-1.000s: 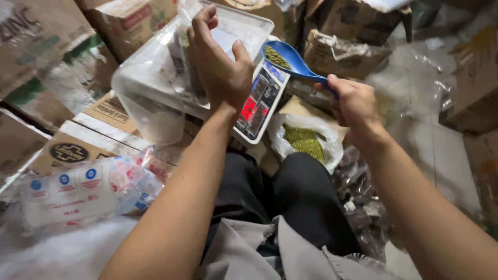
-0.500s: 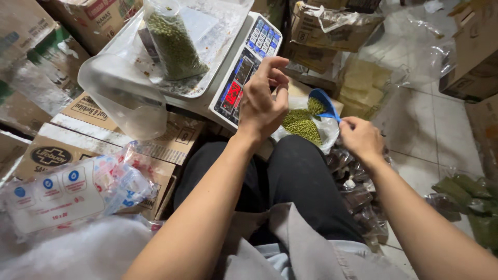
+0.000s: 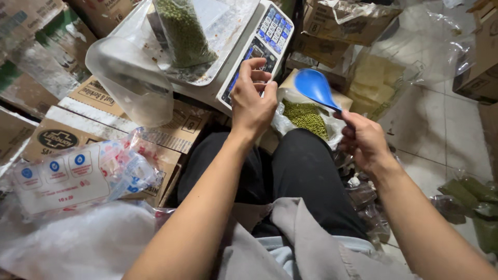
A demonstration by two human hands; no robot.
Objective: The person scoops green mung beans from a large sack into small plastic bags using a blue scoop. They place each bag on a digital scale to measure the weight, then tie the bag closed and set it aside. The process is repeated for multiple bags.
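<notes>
My left hand (image 3: 252,98) hovers at the front of a white electronic scale (image 3: 262,39), fingers curled by its keypad and display, holding nothing. On the scale's plastic-covered pan stands a clear bag of green mung beans (image 3: 184,31). My right hand (image 3: 364,140) grips the handle of a blue plastic scoop (image 3: 315,87), which is raised and looks empty. Just below the scoop lies an open plastic sack of green mung beans (image 3: 307,118), between my knee and the scale.
Cardboard boxes (image 3: 78,129) support the scale on the left. A pack of plastic bags (image 3: 78,173) lies near my left thigh. More boxes (image 3: 342,23) and plastic wrap (image 3: 394,67) crowd the back. Filled green packets (image 3: 474,199) lie on the tiled floor at right.
My left hand came off the bag on the pan and moved down to the scale's keypad. My right hand lowered the scoop to the sack, then lifted it clear.
</notes>
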